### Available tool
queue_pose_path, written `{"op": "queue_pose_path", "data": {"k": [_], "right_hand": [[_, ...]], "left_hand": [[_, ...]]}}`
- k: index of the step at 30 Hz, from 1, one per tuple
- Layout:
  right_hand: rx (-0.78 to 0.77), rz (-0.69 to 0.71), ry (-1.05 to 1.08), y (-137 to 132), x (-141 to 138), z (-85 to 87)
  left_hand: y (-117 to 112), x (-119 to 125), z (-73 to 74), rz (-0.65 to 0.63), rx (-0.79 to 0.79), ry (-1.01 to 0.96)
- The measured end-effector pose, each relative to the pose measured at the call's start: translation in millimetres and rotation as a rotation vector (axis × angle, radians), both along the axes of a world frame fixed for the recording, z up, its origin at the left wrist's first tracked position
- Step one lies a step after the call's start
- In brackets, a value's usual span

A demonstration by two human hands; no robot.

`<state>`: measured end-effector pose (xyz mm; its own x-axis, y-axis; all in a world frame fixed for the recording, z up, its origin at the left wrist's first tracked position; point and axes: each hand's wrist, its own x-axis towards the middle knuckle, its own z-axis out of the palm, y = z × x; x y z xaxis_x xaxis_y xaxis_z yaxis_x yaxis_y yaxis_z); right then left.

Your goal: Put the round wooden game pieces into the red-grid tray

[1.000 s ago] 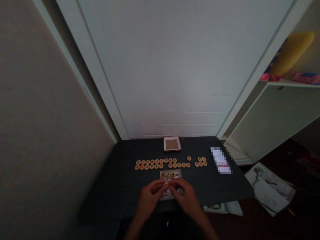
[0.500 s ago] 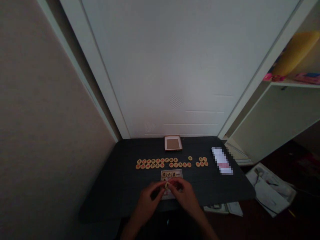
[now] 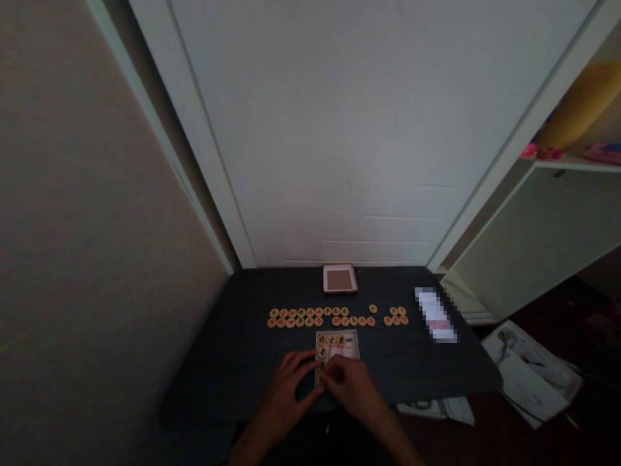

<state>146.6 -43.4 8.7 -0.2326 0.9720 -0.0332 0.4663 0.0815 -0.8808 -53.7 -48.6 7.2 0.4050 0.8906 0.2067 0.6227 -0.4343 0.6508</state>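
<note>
Game pieces (image 3: pixel 310 312), round with red or dark marks, lie both in and out of a box (image 3: pixel 352 350) on the near part of the desk (image 3: pixel 233 369). Three sit along its far side, and more go down its left side. Many others lie outside in rows beyond it; one sits alone toward the right. The left hand (image 3: pixel 286 388) has fingers spread by the box's left side. The right hand (image 3: pixel 353 382) bends over the near left part; I cannot tell if it pinches a piece. Hands hide the near corners, and blocky blur covers a pale thing (image 3: pixel 435 315) on the right.
</note>
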Motion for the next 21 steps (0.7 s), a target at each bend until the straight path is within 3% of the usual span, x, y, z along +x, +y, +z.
{"op": "queue_pose_path", "data": {"k": [7,15,21], "right_hand": [[0.079,-0.014,-0.122,0.6,0.1,-6.6],[0.098,-0.018,-0.051,2.1,-0.1,-0.9],[0.150,-0.021,-0.114,7.0,-1.1,-0.9]], "left_hand": [[-2.1,2.4,4.7,0.033,-0.001,-0.036],[-2.9,4.2,2.6,0.055,-0.006,-0.013],[-5.2,10.1,10.0,0.072,-0.004,-0.014]]}}
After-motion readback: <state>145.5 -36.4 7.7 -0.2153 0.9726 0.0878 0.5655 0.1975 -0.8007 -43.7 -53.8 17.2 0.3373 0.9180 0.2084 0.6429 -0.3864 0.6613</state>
